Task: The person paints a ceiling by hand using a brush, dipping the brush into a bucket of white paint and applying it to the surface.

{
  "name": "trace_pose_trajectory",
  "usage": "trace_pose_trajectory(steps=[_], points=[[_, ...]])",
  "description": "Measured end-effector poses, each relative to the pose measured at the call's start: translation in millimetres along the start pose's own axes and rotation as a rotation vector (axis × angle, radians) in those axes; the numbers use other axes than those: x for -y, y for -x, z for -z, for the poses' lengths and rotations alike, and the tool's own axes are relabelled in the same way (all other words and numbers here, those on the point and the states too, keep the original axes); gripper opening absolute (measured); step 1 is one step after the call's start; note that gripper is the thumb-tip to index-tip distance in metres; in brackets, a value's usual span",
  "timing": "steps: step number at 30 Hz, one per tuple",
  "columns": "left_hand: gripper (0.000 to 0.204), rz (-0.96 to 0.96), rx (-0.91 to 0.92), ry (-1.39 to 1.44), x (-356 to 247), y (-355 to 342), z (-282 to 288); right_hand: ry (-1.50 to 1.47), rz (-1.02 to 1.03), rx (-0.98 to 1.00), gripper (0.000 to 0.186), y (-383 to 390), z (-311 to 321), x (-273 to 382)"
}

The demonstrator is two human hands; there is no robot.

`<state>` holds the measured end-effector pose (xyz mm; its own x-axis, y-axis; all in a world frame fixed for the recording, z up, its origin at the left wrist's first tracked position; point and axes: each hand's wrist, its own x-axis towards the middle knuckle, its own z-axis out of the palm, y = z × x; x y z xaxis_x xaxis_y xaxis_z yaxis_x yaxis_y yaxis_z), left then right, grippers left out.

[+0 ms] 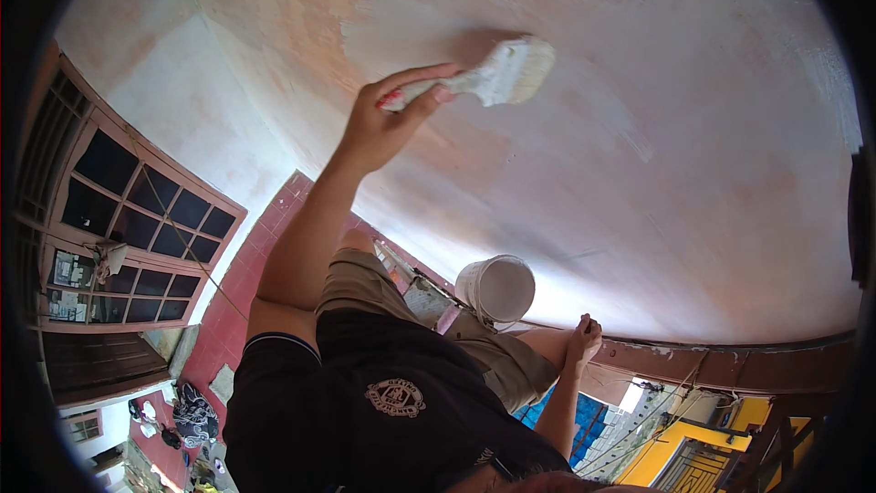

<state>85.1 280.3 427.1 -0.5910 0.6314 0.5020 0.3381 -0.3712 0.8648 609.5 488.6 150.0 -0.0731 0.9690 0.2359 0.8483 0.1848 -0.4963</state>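
Observation:
My left hand (397, 119) is raised in front of the wall, its thumb and fingers closed round the handle of a wide paintbrush (502, 73). The brush is smeared with white paint, has some red on the handle end, and its pale bristles point right. They are close to the wall (593, 155), but I cannot tell whether they touch it. Lower down, my right hand (586, 340) is curled closed beside my bent leg. Something small and dark shows at its fingers, too unclear to name. Between my hands, a white bucket (470, 285) stands near my legs, its inside pale.
The wall is patchy white and pinkish. At left is a brown-framed window (151, 205) with a thin cord (173, 224) crossing in front. Reddish tiles (228, 310) run below the wall corner. A dark bundle (194, 415) lies far below. A brown ledge (730, 367) edges the wall's foot.

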Motion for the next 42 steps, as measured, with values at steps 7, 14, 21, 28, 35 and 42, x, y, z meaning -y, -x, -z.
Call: trace_pose_trajectory(steps=[7, 14, 21, 28, 35, 42], points=[[0.043, -0.031, -0.459, -0.269, -16.3, -29.2, 112.3, 0.028, 0.029, -0.015, 0.03, -10.2, -6.6, -4.7], [0.038, -0.151, -0.666, -0.737, -9.6, -53.1, 65.0, 0.009, 0.031, -0.017, 0.033, -5.1, -5.6, -1.3], [0.041, -0.568, -0.458, -0.873, -8.2, -3.2, -78.0, 0.04, 0.059, 0.011, 0.036, -7.0, -5.3, 9.5], [0.042, -0.418, 0.124, -0.16, -62.7, 34.7, -98.5, 0.061, 0.064, -0.001, 0.038, -8.3, -8.1, -4.1], [0.037, -0.016, 0.096, 0.121, -46.6, -36.2, -5.6, 0.057, 0.02, 0.025, 0.037, -5.9, -5.5, -7.4], [0.043, -0.048, -0.207, -0.208, -51.4, -62.5, 115.6, -0.026, 0.033, -0.007, 0.037, -4.6, -1.5, 8.5]])
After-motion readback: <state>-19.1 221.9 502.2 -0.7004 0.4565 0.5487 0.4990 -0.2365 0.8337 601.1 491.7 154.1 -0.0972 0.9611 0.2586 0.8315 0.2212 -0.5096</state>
